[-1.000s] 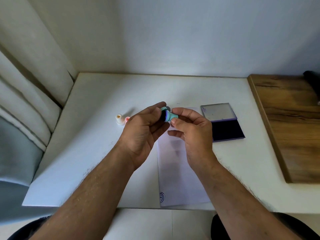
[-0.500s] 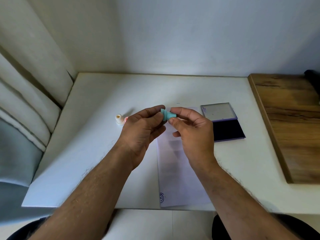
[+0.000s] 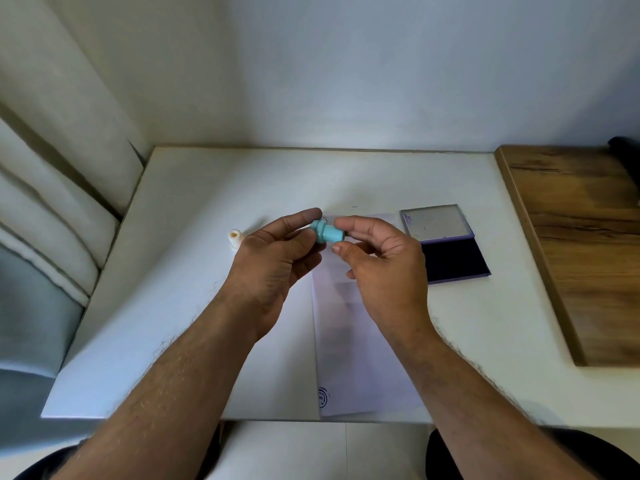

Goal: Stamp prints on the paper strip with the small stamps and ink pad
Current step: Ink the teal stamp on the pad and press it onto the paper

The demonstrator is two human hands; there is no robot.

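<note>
A small teal stamp (image 3: 327,233) lies sideways in the air above the far end of the paper strip (image 3: 349,341). My left hand (image 3: 273,261) pinches its wider left end, and my right hand (image 3: 384,268) has index finger and thumb around its narrow right end. The white strip runs towards me on the table and bears one round blue print (image 3: 322,397) at its near left corner. The ink pad (image 3: 453,259) lies open to the right, its dark pad exposed and its lid (image 3: 434,220) folded back. A cream stamp (image 3: 234,239) stands left of my left hand.
The white table (image 3: 194,271) meets a wall at the back, with a curtain (image 3: 52,168) to the left. A wooden board (image 3: 581,244) lies along the right side, with a dark object (image 3: 627,157) at its far corner.
The teal stamp has been turned between my fingers. Its dark face no longer shows and more of its body is visible. Both hands stay above the strip's far end.
</note>
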